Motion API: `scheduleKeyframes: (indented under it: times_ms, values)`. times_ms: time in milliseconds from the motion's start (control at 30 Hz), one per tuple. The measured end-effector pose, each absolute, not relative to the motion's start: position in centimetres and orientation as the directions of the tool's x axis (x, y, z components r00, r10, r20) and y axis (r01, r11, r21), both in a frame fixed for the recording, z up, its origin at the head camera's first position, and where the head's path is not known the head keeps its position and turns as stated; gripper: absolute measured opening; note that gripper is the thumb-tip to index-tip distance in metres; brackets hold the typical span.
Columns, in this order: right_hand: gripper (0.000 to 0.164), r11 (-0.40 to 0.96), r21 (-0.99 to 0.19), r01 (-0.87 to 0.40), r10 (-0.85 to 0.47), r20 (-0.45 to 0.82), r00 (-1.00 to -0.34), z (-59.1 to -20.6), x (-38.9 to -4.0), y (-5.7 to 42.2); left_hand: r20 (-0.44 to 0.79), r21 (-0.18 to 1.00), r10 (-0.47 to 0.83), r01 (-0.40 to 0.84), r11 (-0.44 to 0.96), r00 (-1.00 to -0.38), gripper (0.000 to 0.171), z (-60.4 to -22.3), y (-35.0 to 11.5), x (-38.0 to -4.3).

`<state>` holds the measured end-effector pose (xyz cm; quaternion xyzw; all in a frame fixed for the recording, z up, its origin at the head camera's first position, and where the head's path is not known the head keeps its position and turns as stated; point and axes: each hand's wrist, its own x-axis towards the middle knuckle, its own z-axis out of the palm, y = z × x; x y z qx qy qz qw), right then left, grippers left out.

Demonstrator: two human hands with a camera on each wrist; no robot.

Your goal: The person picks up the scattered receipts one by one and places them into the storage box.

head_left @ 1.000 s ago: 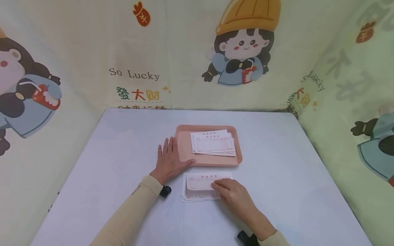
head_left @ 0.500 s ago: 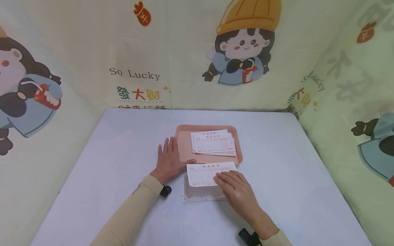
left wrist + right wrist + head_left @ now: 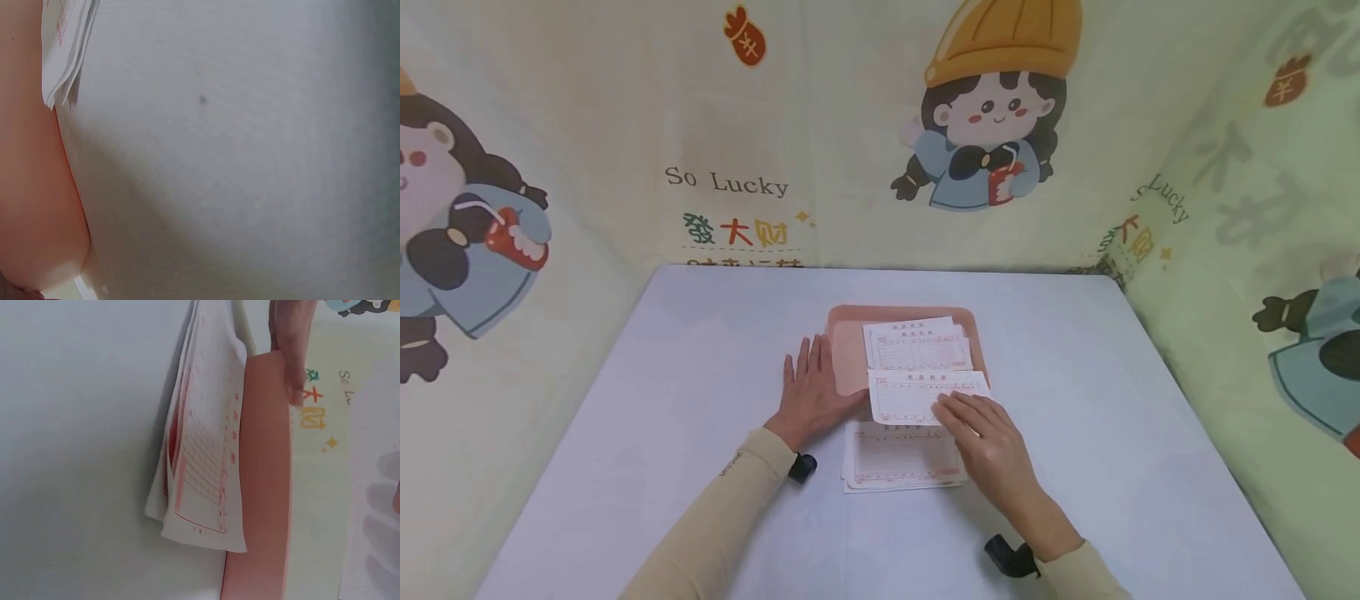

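Note:
In the head view my right hand point(image 3: 992, 437) pinches the right side of a white receipt slip point(image 3: 902, 398) with red print. The slip is raised, tilted, and overlaps the front rim of the pink tray point(image 3: 847, 350). Below it a stack of similar slips point(image 3: 902, 462) lies on the table; its layered edges point(image 3: 206, 437) curl in the right wrist view. My left hand point(image 3: 811, 392) lies with fingers spread beside the tray's left edge, thumb at its front corner. Several slips point(image 3: 917, 350) lie inside the tray. A fingertip point(image 3: 397, 499) shows at the right wrist view's edge.
A white-covered table point(image 3: 722, 333) carries everything. Its back edge meets a cartoon-printed cloth backdrop point(image 3: 850, 125), which also runs along both sides. Black wrist devices sit at the left sleeve point(image 3: 802, 468) and the right sleeve point(image 3: 1011, 557).
My right hand has lifted the top slip off the table stack and carried it forward to the tray's front edge. The left hand stays in place.

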<state>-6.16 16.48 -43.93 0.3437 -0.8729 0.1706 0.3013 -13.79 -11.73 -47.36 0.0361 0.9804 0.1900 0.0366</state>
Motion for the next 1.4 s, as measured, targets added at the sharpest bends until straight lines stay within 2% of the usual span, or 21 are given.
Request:
scheduleKeyframes:
  times_ms: [200,633,1033,1133,1400]
  values:
    - [0.053,0.711,-0.083,-0.698,-0.502,0.636,-0.587,-43.8,-7.7,16.6,-0.048,0.387,0.083,0.058,0.92,-0.995,0.128,-47.4,-11.8,-13.7]
    - [0.052,0.73,-0.122,-0.673,-0.489,0.595,-0.638,-44.8,-9.9,16.9,-0.046,0.386,0.093,0.068,0.92,-0.995,0.125,-47.3,-11.8,-13.7]
    - [0.048,0.726,-0.147,-0.671,-0.481,0.589,-0.649,-45.7,-11.5,16.0,-0.053,0.385,0.088,0.061,0.921,-0.995,0.125,-47.2,-11.8,-13.6]
    - [0.045,0.734,-0.162,-0.659,-0.479,0.565,-0.672,-45.9,-11.9,15.8,-0.048,0.381,0.086,0.061,0.923,-0.995,0.126,-47.3,-11.8,-13.7]
    - [0.041,0.796,-0.191,-0.574,-0.468,0.406,-0.785,-45.9,-13.2,15.1,-0.054,0.379,0.083,0.056,0.924,-0.995,0.125,-47.4,-11.7,-13.8]
